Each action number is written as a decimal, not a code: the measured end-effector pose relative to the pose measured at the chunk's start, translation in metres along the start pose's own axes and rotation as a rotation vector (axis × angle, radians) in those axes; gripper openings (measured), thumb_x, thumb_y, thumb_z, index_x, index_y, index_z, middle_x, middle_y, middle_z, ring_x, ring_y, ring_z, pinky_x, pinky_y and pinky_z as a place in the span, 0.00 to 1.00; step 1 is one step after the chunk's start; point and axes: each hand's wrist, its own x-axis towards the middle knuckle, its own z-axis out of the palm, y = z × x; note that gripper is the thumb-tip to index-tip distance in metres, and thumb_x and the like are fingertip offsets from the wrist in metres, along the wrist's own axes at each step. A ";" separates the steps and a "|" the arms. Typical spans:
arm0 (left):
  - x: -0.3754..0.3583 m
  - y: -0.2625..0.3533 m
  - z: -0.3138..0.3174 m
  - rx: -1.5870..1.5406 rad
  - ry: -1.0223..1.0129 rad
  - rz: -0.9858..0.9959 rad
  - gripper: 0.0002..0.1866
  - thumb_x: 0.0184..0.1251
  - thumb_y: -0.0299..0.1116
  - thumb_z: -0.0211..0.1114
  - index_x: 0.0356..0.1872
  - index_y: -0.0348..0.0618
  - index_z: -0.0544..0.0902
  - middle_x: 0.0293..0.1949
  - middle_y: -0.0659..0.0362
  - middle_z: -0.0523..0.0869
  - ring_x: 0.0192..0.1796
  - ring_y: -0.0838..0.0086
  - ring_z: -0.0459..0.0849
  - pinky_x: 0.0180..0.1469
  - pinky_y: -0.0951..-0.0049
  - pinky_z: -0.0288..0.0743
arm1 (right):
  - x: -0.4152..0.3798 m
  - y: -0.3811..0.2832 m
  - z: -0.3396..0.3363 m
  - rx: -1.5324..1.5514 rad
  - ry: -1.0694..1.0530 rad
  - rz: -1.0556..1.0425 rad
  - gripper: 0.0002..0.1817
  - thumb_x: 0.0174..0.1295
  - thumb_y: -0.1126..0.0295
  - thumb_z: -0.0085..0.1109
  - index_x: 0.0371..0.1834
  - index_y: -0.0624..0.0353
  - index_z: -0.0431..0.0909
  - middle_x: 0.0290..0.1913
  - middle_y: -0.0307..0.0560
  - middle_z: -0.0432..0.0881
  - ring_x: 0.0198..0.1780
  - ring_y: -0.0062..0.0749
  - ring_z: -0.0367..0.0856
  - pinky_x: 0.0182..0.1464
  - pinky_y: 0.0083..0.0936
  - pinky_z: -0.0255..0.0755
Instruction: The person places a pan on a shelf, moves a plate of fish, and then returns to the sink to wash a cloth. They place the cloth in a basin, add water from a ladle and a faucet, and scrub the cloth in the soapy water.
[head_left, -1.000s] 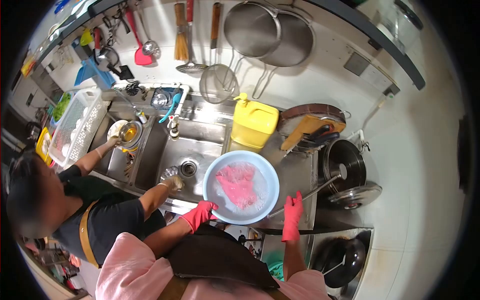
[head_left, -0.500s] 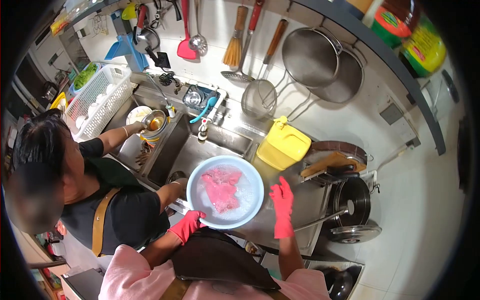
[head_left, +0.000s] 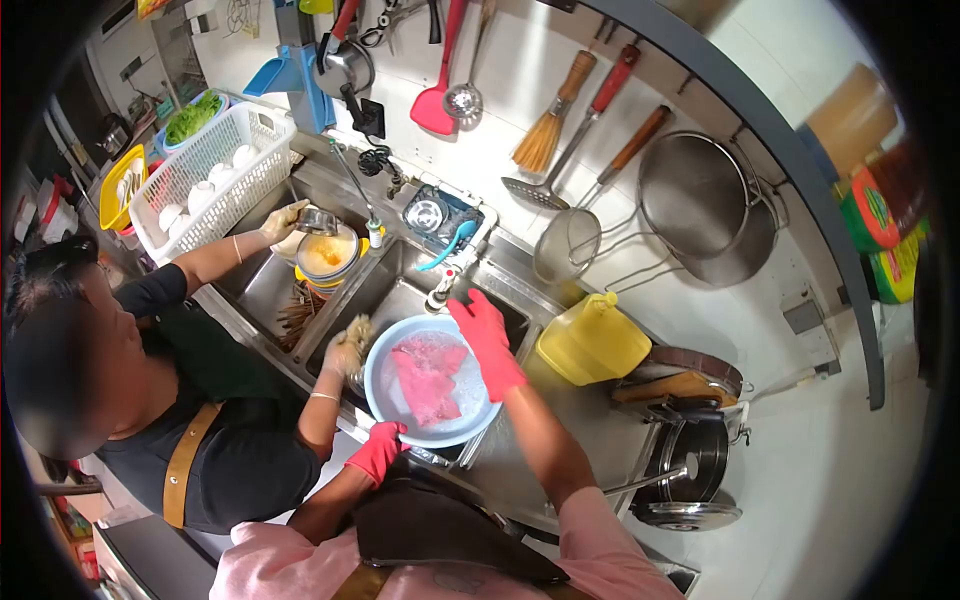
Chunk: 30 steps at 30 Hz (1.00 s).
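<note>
A light blue basin (head_left: 375,395) of sudsy water stands over the sink's front edge and the steel counter, with a wet pink cloth (head_left: 428,380) lying in it. My left hand (head_left: 378,452), in a pink rubber glove, grips the basin's near rim. Over the far right rim, my gloved right hand (head_left: 486,345) reaches forward with its fingers extended, holding nothing. Its fingertips are close beside the white tap (head_left: 440,288) behind the basin.
On the left a co-worker (head_left: 215,430) holds a metal bowl (head_left: 318,220) over stacked dishes in the other sink. A yellow jug (head_left: 593,340) stands right of the basin, near racked boards (head_left: 670,388). Strainers (head_left: 695,195) hang on the wall.
My right hand has moved left and forward, from right of the basin to beside the tap. The basin sits slightly closer to the sink. The co-worker's hand has lifted the bowl.
</note>
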 end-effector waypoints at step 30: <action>0.001 0.088 0.073 0.151 0.207 0.274 0.13 0.52 0.19 0.64 0.40 0.25 0.79 0.33 0.46 0.83 0.28 0.56 0.85 0.25 0.58 0.86 | 0.059 0.008 0.019 -0.580 0.155 -0.240 0.17 0.67 0.61 0.54 0.56 0.49 0.80 0.49 0.54 0.84 0.53 0.51 0.81 0.54 0.44 0.74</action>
